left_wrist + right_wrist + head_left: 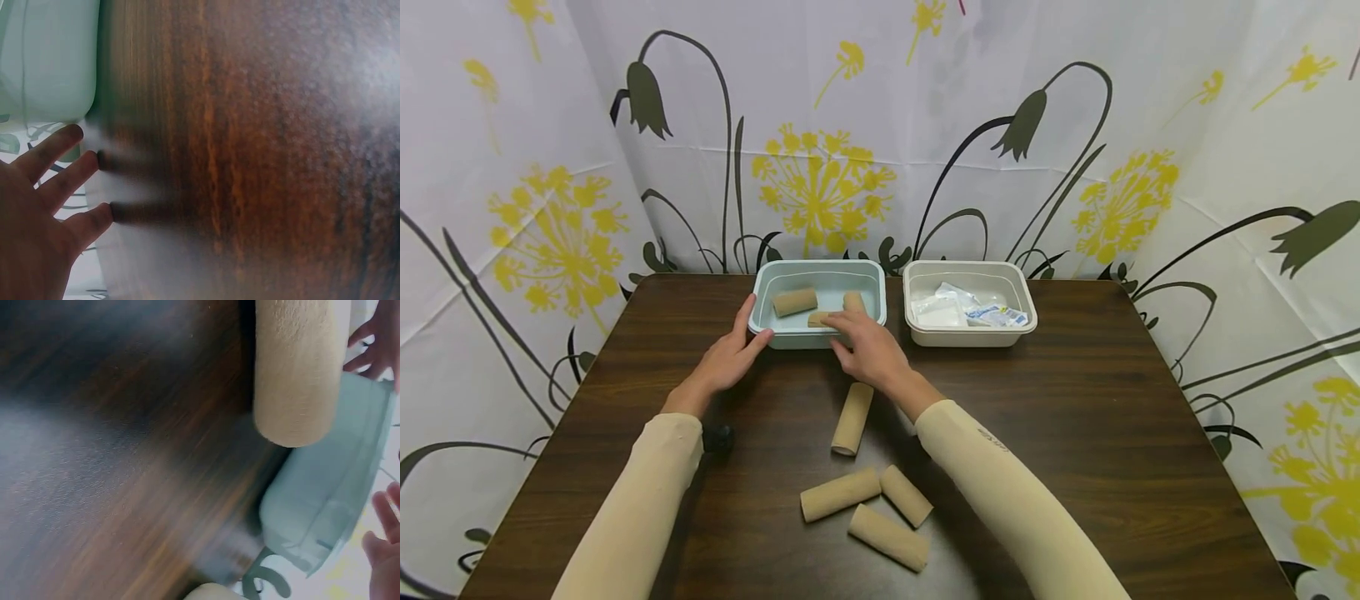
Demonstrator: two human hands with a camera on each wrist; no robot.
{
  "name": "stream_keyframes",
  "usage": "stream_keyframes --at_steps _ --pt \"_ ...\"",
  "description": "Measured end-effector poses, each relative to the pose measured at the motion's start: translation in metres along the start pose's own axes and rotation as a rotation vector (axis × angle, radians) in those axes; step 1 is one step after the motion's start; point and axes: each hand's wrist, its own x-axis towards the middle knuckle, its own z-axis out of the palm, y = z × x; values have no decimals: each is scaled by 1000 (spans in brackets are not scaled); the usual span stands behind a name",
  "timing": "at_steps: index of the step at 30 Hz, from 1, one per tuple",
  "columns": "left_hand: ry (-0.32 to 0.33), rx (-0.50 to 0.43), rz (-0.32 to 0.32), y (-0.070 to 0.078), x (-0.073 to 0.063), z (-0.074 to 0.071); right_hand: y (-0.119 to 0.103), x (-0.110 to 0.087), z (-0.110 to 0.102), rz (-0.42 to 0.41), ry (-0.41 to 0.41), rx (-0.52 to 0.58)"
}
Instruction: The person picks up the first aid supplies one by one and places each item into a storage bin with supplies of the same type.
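Observation:
A light blue plastic tub [820, 334] at the back of the table holds cardboard tubes, one lying at the left [794, 302] and others by the right fingers. My left hand [724, 360] rests at the tub's front left corner, thumb and fingers spread; in the left wrist view, straight fingers [69, 178] reach beside the tub wall. Over the front rim, toward the right, my right hand [872, 346] extends its fingers into the tub above a tube [818, 319]. The right wrist view shows that hand [386, 550] beside the tub, thumb apart from the fingers, nothing gripped.
A cream tub [970, 337] with crumpled clear wrappers and a blue-and-white packet [996, 316] stands to the right. One cardboard tube [853, 419] lies below my right hand. Several more, including a long tube [839, 493], lie nearer. A floral curtain [865, 100] hangs behind.

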Motion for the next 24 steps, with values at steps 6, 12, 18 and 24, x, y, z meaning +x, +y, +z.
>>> stream_keyframes --at_steps 6,12,18,24 --pt "-1 1 3 1 1 0 -1 -28 -19 -58 -22 37" --pt "7 -2 2 0 1 -1 14 -57 -32 -83 -52 48" --pt "-5 -3 -4 -1 1 0 32 -75 -31 -58 -183 52" --pt "2 -3 -6 -1 0 1 32 -78 -21 -133 -315 14"
